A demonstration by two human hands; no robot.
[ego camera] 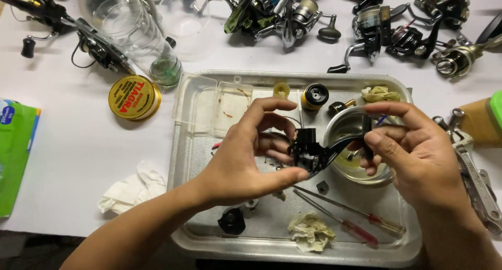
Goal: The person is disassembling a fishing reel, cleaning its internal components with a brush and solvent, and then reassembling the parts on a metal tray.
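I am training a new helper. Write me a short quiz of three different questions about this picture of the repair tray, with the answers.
1. True or false: both hands, the left hand and the right hand, hold the black fishing reel body over the shallow metal tray.
2. Which tools lie in the tray near its front edge?
A. two thin screwdrivers with red handles
B. a hammer
C. scissors
3. Fill in: the round yellow tin lies on the white table, to the ___ of the tray as the camera sees it.

Key: 1 true; 2 A; 3 left.
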